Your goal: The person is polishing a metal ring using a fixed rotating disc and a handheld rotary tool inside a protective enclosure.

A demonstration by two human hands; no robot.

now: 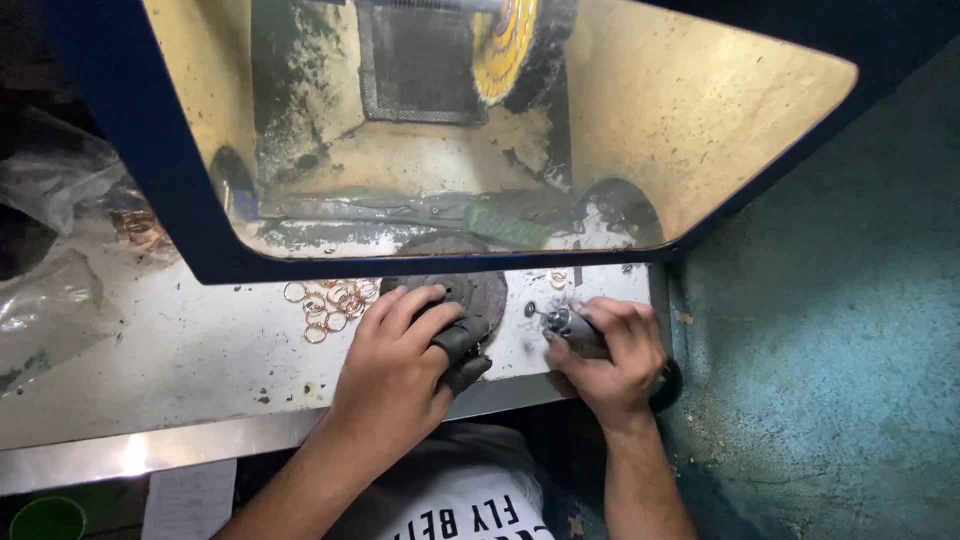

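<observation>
My left hand [400,365] rests on a dark round pad [480,292] at the bench's front, its thumb and forefinger wrapped in dark finger guards and pinched together; whether they hold a small piece I cannot tell. My right hand [610,355] grips a grey rotary handpiece [570,325] whose small tip points left toward the left fingers. A pile of thin copper-coloured rings [330,300] lies just left of the pad, with one or two more rings [557,279] beyond the tool.
A blue-framed polishing hood [160,190] rises behind the hands, with a yellow buffing wheel [505,45] and a mesh vent [420,60] inside. Clear plastic bags [55,250] lie at left. A metal bench edge [200,445] runs along the front; a teal wall [840,330] stands at right.
</observation>
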